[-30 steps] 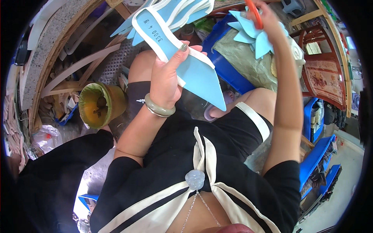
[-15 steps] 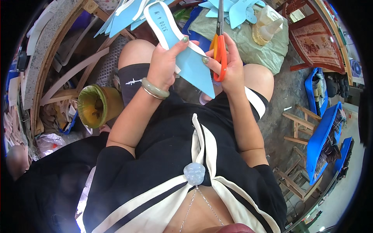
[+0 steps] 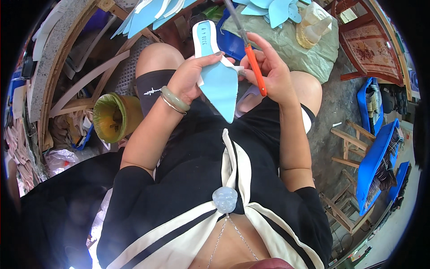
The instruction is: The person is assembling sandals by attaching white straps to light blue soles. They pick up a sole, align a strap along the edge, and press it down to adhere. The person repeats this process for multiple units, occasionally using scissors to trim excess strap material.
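Observation:
My left hand (image 3: 188, 78) grips a light blue pointed shoe insole (image 3: 219, 87) at its middle, the thumb lying on top. A white strip (image 3: 212, 33) edges the insole's rounded heel end, and its pointed toe aims down towards my lap. In my right hand (image 3: 274, 74) is a pair of scissors (image 3: 256, 71) with orange handles, blades pointing up and to the left, away from the insole. My right thumb and fingertips meet at the strip's loose white end beside the insole; the exact pinch is partly hidden.
More light blue insoles (image 3: 150, 20) lie at the far left, and blue pieces (image 3: 273, 11) rest on a green sack (image 3: 309, 58) with a plastic bottle (image 3: 311, 29). A lined bin (image 3: 130, 114) stands left of my knee. Blue trays (image 3: 374, 168) and wooden stools (image 3: 347, 139) are at right.
The insole has swung more upright and come lower and to the right. The scissors have tilted leftward, and my right fingers have moved to the white strip's end at the insole's side.

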Motion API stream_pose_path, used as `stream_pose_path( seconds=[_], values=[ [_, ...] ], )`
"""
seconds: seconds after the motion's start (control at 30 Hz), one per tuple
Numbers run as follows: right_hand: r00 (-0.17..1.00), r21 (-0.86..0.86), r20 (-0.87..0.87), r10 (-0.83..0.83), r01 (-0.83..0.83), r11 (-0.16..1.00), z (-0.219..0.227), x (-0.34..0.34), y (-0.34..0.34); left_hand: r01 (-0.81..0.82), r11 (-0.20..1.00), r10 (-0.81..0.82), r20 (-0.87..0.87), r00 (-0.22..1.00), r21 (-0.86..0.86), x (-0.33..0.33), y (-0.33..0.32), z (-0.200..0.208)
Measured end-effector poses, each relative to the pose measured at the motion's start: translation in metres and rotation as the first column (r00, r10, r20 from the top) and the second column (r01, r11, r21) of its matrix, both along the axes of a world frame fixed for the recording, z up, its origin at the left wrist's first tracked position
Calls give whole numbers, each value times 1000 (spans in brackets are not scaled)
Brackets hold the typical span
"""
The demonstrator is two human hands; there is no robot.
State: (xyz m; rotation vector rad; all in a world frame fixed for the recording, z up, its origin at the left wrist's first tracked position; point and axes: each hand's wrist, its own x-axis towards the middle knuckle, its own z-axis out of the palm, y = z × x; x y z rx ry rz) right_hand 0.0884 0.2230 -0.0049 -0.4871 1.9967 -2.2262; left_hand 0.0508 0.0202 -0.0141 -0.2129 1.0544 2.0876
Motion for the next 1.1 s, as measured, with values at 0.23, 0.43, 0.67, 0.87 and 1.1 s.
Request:
stream_pose_path(
  seconds=[0.23, 0.43, 0.67, 0.87, 1.1],
  values=[
    [999, -11, -9, -53, 53, 999, -4, -1, -7, -37, 999, 38, -71, 997, 16, -4, -4, -5],
    [944, -176, 193, -269, 303, 937, -1, 32, 11, -510, 860, 368, -705, 606, 11, 11, 0, 4],
    [915, 135, 348, -206, 169, 976, -14, 98, -1, -610, 785, 43, -991, -127, 112, 16, -1, -8],
    [959, 496, 182, -217, 100, 862, -11, 100, -15, -545, 832, -125, -924, -360, 100, 26, -5, -10],
    [947, 531, 200, -252, 111, 840, -6, 102, -15, -509, 859, -94, -960, -265, 57, 35, -4, -22]
  ],
)
